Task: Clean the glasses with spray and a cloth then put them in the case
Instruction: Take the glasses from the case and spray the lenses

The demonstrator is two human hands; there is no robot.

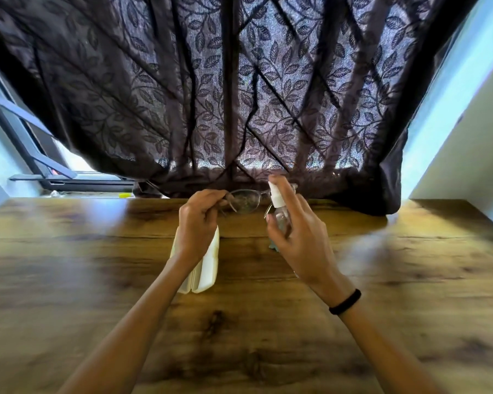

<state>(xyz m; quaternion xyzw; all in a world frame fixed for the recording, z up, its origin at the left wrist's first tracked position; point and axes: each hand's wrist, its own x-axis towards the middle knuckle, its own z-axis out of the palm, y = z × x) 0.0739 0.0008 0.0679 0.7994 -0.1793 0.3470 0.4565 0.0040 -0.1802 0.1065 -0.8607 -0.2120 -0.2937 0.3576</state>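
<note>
Two things are being held up over the far edge of the table (97, 280): the glasses (244, 201) and the spray bottle (279, 206). The glasses are being pinched at their left end by the left hand (198, 223), whose fingers are curled round the frame there; whether hinge or temple is being gripped cannot be told. Their long axis is being held left to right, roughly along the far edge. One lens is being shown plainly, while the other is being hidden behind the bottle.

The bottle is being gripped upright by the right hand (299, 237), with the forefinger (285, 186) being laid on top of the white pump head. The pump head is being carried just beside the right part of the frame, so the open lens is lying to the left of the right hand and slightly beyond it. Whether bottle and frame are touching cannot be told, nor which way the nozzle is facing. The step in hand is judged to be the spraying. The coming press is turning on the nozzle being aimed leftward at that lens, to which the right hand is the nearer. Wiping and casing are judged not yet done.

The cream case (208, 268) is lying on the table under the left wrist, apparently closed, its length running from the near side toward the far edge. A scrap of teal cloth (273, 245) is being glimpsed on the table beneath the right hand, mostly covered by it. Nothing is being seen between pump head and lens. A dark leaf-patterned curtain (239, 95) is hanging behind the far edge. A window frame (40, 155) is being seen past the far left corner, and a black band (345, 302) is being worn on the right wrist.
</note>
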